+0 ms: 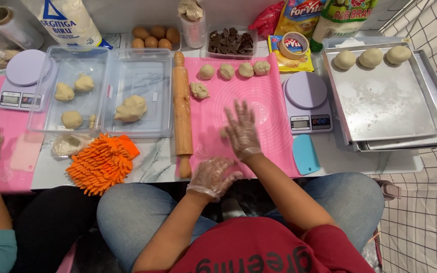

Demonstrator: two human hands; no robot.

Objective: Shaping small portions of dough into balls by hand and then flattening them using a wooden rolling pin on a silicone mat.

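On the pink silicone mat (264, 96), a small dough lump (223, 133) is pressed under the flat, spread right hand (242, 130) in a crinkled clear glove; the gloved left hand (212, 177) is held loosely curled, empty, at the desk's near edge beside a wooden rolling pin (181, 114). Yellow packets (299, 15) are stacked at the far edge

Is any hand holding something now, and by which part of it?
Nothing is gripped. The right hand lies flat, fingers spread, over a small dough piece on the pink mat. The left hand is empty.
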